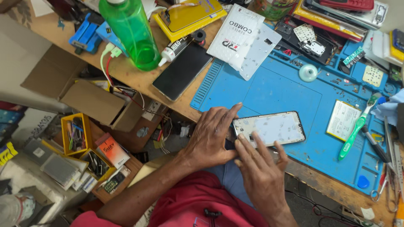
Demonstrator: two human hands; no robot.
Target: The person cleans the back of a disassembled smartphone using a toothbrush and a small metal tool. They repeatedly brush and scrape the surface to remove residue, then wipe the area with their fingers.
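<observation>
Left hand (210,136) fingers spread, resting on the phone's (271,128) near end. Right hand (261,168) fingers spread, fingertips touching its lower edge. A blue mat (273,88) lies beneath.

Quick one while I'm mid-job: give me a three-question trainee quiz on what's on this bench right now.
1. True or false: both hands touch the phone on the blue mat.
2. Which lies right of the phone? A) green bottle B) flat battery C) cardboard box
3. Fill in: the green toothbrush lies beside the ____.

Key
1. True: left hand and right hand are both at its near end.
2. B, the flat battery.
3. Battery.
</observation>
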